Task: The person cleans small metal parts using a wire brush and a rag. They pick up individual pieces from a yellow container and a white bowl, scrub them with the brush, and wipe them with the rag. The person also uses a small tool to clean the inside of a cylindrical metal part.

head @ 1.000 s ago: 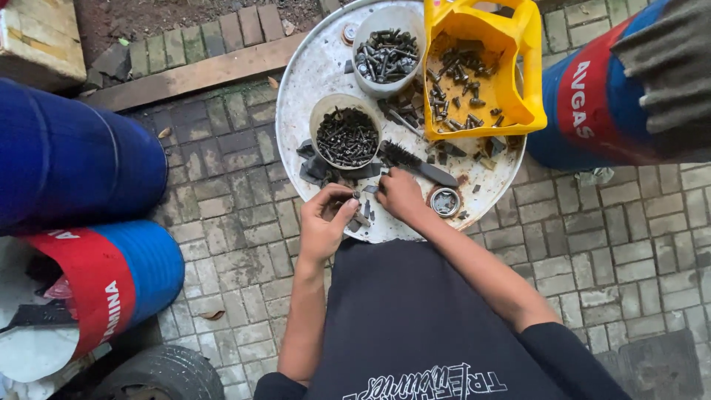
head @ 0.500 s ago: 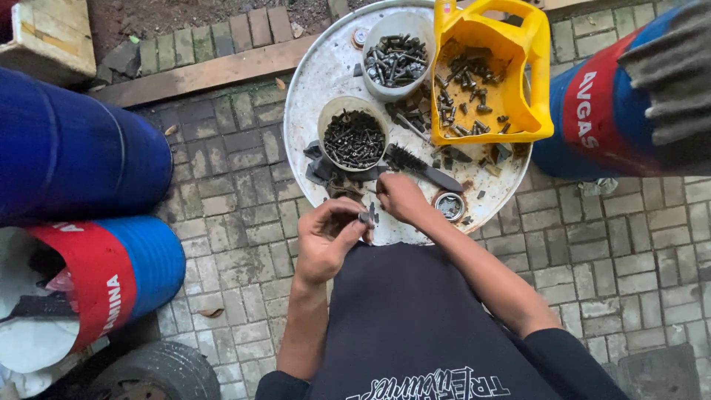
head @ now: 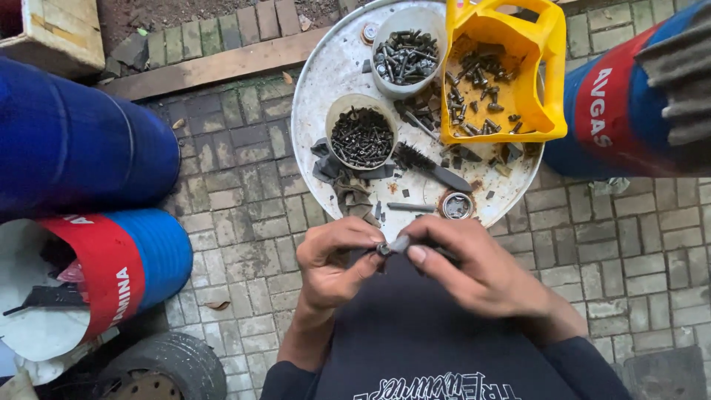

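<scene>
My left hand (head: 337, 259) and my right hand (head: 474, 267) meet in front of my chest, both pinching one small dark metal bolt (head: 394, 245) between their fingertips. They hover just off the near edge of a round white drum lid (head: 318, 89) used as a tabletop. On that lid stand a small white tub of dark screws (head: 361, 135), a second white tub of bolts (head: 405, 53) and a cut-open yellow jug (head: 511, 74) with more bolts. A wire brush (head: 433, 169), a loose bolt (head: 409, 207) and a small round tin (head: 456, 205) lie nearer my hands.
Blue drums lie at left (head: 81, 148), one with a red band (head: 111, 267), and another stands at right (head: 622, 111). A tyre (head: 159, 367) sits bottom left. A wooden plank (head: 207, 67) crosses the brick paving (head: 244, 222).
My right hand left the lid and came toward me to join the left hand. Both now grip the bolt near my chest. The view shifted slightly.
</scene>
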